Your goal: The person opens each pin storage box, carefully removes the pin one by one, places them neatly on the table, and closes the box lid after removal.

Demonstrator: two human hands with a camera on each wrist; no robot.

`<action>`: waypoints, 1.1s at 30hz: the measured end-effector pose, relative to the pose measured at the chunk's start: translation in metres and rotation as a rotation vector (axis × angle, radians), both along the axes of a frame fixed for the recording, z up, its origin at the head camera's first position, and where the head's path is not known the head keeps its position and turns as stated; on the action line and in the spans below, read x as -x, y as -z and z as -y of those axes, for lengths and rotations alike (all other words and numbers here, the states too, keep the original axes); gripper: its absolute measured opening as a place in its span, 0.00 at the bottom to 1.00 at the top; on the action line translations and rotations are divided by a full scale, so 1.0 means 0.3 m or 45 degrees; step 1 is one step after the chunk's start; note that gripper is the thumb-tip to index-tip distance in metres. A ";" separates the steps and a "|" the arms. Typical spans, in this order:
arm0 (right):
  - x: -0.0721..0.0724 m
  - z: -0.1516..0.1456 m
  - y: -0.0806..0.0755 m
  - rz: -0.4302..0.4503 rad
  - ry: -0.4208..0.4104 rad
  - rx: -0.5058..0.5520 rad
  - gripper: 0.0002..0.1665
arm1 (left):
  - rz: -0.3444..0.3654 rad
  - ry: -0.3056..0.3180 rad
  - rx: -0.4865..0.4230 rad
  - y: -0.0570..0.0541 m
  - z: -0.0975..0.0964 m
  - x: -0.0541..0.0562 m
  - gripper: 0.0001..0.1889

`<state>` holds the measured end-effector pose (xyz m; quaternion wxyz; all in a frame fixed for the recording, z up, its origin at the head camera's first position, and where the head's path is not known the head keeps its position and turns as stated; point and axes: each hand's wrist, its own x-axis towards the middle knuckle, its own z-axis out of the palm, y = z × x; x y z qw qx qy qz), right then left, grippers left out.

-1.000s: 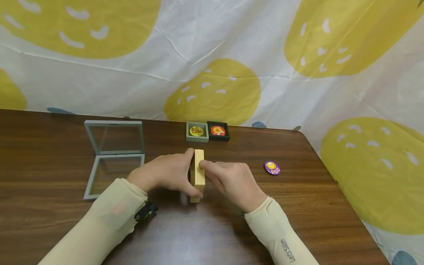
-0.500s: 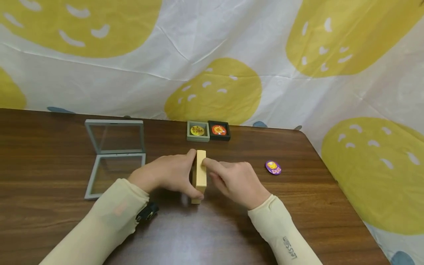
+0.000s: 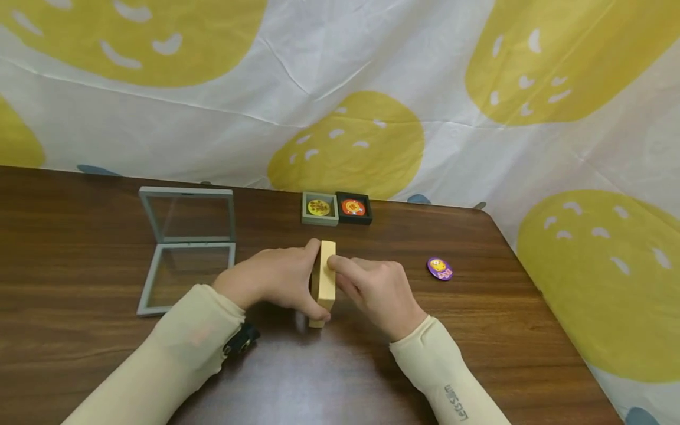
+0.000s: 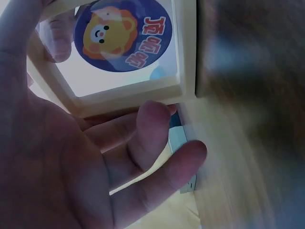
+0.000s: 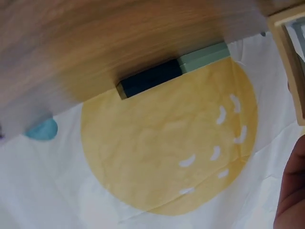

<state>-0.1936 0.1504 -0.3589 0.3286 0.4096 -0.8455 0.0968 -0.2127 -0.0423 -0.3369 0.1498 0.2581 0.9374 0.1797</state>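
Observation:
In the head view a pale yellow display frame [image 3: 327,271] stands on edge above the table, its narrow side upward. My left hand [image 3: 271,276] grips it from the left, thumb at the near end and a finger at the far end. Through its clear film, the left wrist view shows a round purple badge [image 4: 116,36] with a yellow lion and red characters. My right hand [image 3: 379,289], its fingers bent, holds the frame's right side with a digit on the top edge. The right wrist view catches only a corner of the frame [image 5: 293,76] and part of a hand.
An open grey display frame [image 3: 191,242] stands at left. Against the patterned cloth [image 3: 345,144] at the back sit a small grey-green frame [image 3: 305,219] and a black frame [image 3: 355,219], each with a badge. Another purple badge [image 3: 440,269] lies right on the wooden table [image 3: 489,295].
The head view has shifted slightly. Both hands and the yellow frame have edged a little to the right, with the same hold on it.

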 end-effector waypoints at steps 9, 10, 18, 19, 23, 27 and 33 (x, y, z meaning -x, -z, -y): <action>0.003 0.004 0.020 -0.043 0.068 -0.009 0.08 | 0.013 -0.001 -0.015 -0.002 -0.001 -0.006 0.44; 0.003 0.005 0.019 -0.045 0.071 -0.014 0.08 | 0.016 -0.003 -0.015 -0.003 -0.001 -0.006 0.44; 0.004 0.010 0.020 -0.130 0.011 -0.033 0.10 | 0.026 0.015 -0.028 0.000 -0.002 -0.007 0.44; 0.005 0.010 0.021 -0.137 0.004 -0.034 0.10 | 0.028 0.016 -0.031 0.000 -0.002 -0.007 0.43; 0.005 0.008 0.026 -0.132 0.022 -0.031 0.06 | 0.038 0.031 -0.041 0.001 -0.004 -0.005 0.43; 0.007 0.005 0.030 -0.126 0.030 -0.039 0.06 | 0.037 0.036 -0.031 0.001 -0.005 -0.005 0.43; 0.011 0.001 0.027 -0.142 -0.045 -0.046 0.06 | 0.037 0.037 -0.036 0.001 -0.004 -0.007 0.42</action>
